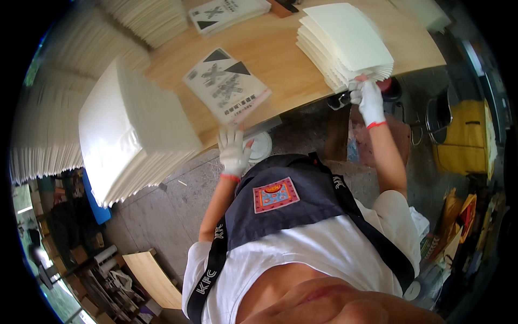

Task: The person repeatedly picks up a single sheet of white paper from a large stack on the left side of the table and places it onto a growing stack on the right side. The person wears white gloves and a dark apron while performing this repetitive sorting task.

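Observation:
My left hand [233, 148], in a white knit glove with a red cuff, is open with its fingers spread at the table's near edge. Its fingertips reach the lower end of a clear plastic bag [226, 86] with black and grey print, lying flat on the wooden table. My right hand [367, 100], gloved alike, has its fingers curled at the near edge of a stack of white paper pads [345, 38]. They appear pinched on the lowest corner of that paper; the exact grip is partly hidden.
A tall stack of white paper [129, 129] stands on the left, with more paper piles [48, 124] behind it. More printed plastic bags [229, 13] lie at the table's far side. A round white lid [260, 147] is below the table edge; a yellow bag [464, 140] stands at right.

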Tool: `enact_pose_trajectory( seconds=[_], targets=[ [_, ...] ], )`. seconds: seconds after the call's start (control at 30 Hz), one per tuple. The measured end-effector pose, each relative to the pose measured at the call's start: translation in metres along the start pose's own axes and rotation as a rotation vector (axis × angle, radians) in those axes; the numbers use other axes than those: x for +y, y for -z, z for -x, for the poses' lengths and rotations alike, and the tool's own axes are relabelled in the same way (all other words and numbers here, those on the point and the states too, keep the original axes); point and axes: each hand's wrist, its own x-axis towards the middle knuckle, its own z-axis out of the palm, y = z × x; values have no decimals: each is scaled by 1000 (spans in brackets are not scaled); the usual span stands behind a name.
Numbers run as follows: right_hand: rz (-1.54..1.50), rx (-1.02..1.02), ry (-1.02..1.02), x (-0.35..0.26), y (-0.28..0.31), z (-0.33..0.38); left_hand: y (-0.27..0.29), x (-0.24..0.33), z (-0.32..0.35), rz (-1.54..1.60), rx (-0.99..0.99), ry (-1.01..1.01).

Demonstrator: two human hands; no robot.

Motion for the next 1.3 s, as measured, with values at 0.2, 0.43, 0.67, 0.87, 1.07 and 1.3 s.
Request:
enact_pose_trajectory(
  seconds=[0.2, 0.43, 0.67, 0.87, 1.07, 1.3],
  targets=[
    [-33, -9, -108, -25, 25, -35, -63, -27, -93, -227, -17, -208],
    [-138, 26, -173, -35, 14, -31, -39, -11, -130, -223, -216, -135],
    [121, 45, -173, -45, 3, -19, -29, -11, -116, -297, -351, -48],
    [-167, 25, -160, -49, 1, -15, -32, -22, -119, -108, -308, -69],
    [-363, -46, -164, -43, 23, -2, -46, -45, -122, -84, -193, -69],
    [-253, -103, 122, -44, 14, 39, -16, -22, -114, -102, -225, -116]
  ],
)
